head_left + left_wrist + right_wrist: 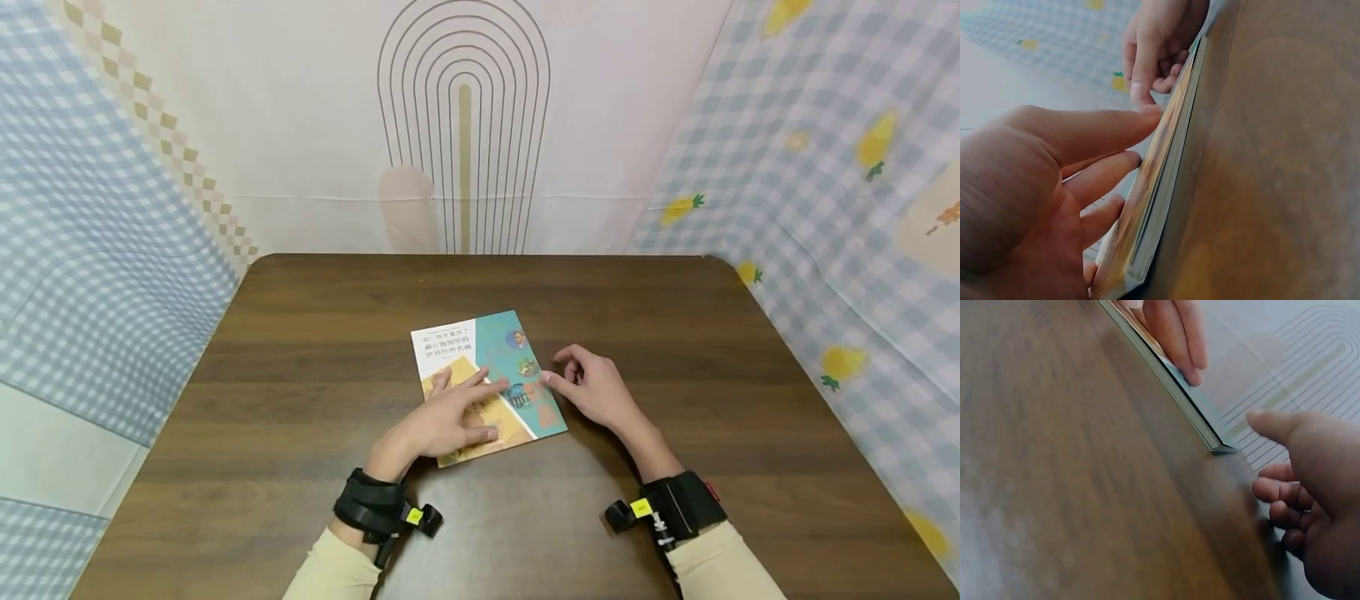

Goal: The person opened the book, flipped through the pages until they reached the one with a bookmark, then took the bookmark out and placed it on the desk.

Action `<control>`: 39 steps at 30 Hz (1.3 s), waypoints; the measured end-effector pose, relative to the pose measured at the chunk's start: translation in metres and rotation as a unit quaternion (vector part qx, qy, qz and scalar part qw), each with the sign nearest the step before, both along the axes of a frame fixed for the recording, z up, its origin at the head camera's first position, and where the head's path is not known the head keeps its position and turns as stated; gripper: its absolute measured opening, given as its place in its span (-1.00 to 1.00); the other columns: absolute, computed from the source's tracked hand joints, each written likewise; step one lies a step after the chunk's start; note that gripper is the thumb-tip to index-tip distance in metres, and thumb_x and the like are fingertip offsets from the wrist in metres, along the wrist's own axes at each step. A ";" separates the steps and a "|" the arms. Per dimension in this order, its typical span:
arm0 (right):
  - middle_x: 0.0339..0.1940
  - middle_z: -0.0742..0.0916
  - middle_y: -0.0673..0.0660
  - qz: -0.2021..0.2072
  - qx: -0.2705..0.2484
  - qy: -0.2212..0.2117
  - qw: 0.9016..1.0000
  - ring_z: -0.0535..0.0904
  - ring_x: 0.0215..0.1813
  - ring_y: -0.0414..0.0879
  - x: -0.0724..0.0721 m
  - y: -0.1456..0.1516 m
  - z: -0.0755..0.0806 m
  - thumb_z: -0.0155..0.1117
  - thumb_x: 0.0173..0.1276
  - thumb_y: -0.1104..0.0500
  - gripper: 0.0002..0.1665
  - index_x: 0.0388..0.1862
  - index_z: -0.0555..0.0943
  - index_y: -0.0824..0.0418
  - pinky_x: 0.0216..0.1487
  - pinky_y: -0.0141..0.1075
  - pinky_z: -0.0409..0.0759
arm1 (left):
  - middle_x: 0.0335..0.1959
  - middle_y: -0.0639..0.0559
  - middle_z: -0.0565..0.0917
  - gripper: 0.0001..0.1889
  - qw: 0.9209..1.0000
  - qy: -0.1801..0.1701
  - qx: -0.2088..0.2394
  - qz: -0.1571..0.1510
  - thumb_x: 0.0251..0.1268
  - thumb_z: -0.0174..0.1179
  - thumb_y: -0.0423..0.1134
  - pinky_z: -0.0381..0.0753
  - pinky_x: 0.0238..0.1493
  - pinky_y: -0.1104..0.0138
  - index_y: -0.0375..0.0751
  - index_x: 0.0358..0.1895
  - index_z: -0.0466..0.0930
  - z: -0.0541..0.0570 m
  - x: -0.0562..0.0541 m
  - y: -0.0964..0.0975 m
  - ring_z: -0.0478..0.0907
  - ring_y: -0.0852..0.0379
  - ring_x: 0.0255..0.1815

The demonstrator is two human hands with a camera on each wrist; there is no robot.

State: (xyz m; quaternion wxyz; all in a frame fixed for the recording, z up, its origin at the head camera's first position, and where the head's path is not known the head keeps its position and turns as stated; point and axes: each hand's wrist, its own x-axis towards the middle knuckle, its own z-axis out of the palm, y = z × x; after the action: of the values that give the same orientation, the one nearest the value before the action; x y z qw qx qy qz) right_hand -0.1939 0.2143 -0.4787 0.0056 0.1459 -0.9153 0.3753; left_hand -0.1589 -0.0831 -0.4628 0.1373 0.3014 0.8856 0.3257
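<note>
A closed book (495, 340) with a white, teal and yellow cover lies slightly turned on the brown table. My left hand (447, 419) rests on the cover's lower left part with its fingers spread. In the left wrist view the thumb and fingertips meet the cover of the book (1159, 172), whose page edges show. Just beyond the book's right edge is my right hand (600, 392), its thumb pointing toward the cover. The right wrist view shows that hand (1319, 481) with loosely curled fingers and nothing held, beside a corner of the book (1194, 409).
The wooden table (315, 325) has a rounded far edge against a pale cloth (300, 125) with an arch pattern. Checked cloths hang along both sides. Each wrist wears a black strap (369, 504) with a small camera.
</note>
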 end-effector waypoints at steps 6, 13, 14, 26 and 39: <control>-0.52 0.56 0.02 -0.012 0.049 0.002 0.999 0.41 -0.54 -0.08 0.005 -0.002 0.010 0.40 0.54 -0.09 -0.66 -0.18 0.61 0.16 -0.41 -0.18 0.41 | 0.67 -0.03 0.27 -0.30 1.000 0.006 0.012 -0.018 0.51 0.35 0.01 -0.44 0.67 -0.11 0.08 0.64 0.35 0.002 0.001 0.000 0.13 0.05 0.70; -0.52 0.55 0.03 -0.008 0.086 -0.020 0.996 0.40 -0.53 -0.09 0.007 -0.006 0.013 0.39 0.54 -0.11 -0.63 -0.16 0.61 0.18 -0.42 -0.21 0.38 | 0.70 -0.01 0.20 -0.31 0.998 -0.044 0.032 -0.012 0.51 0.33 0.07 -0.35 0.66 -0.17 0.18 0.63 0.35 0.001 0.003 0.002 -0.20 -0.20 0.75; -0.52 0.55 0.03 -0.006 0.090 -0.022 0.996 0.40 -0.54 -0.09 0.007 -0.006 0.014 0.39 0.53 -0.11 -0.62 -0.14 0.61 0.19 -0.44 -0.21 0.37 | 0.70 0.01 0.20 -0.31 0.998 -0.052 0.037 -0.011 0.51 0.33 0.07 -0.34 0.66 -0.20 0.19 0.63 0.36 0.001 0.004 0.002 -0.28 -0.23 0.76; -0.56 0.52 0.06 -0.024 0.121 -0.039 0.992 0.39 -0.57 -0.08 0.013 -0.010 0.019 0.37 0.55 -0.09 -0.60 -0.18 0.54 0.23 -0.51 -0.22 0.34 | 0.60 0.06 0.40 -0.31 0.996 -0.047 0.077 -0.018 0.53 0.31 0.04 -0.17 0.69 -0.04 0.05 0.64 0.35 0.003 0.004 0.010 0.21 -0.01 0.66; -0.62 0.48 0.04 -0.020 0.127 -0.035 0.991 0.35 -0.61 -0.08 0.014 -0.008 0.017 0.37 0.54 -0.12 -0.59 -0.27 0.51 0.17 -0.53 -0.23 0.26 | 0.05 -0.18 0.59 -0.44 0.930 0.037 0.034 0.363 0.55 0.27 -0.04 0.61 -0.05 0.00 -0.27 0.45 0.49 0.010 -0.005 -0.015 0.61 -0.11 -0.06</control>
State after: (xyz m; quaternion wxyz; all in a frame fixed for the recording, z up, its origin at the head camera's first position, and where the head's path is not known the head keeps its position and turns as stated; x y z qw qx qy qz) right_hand -0.1797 0.2061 -0.4622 -0.0378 0.1135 -0.9579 0.2609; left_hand -0.1635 -0.0977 -0.4531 -0.0339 -0.0244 0.9273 0.3721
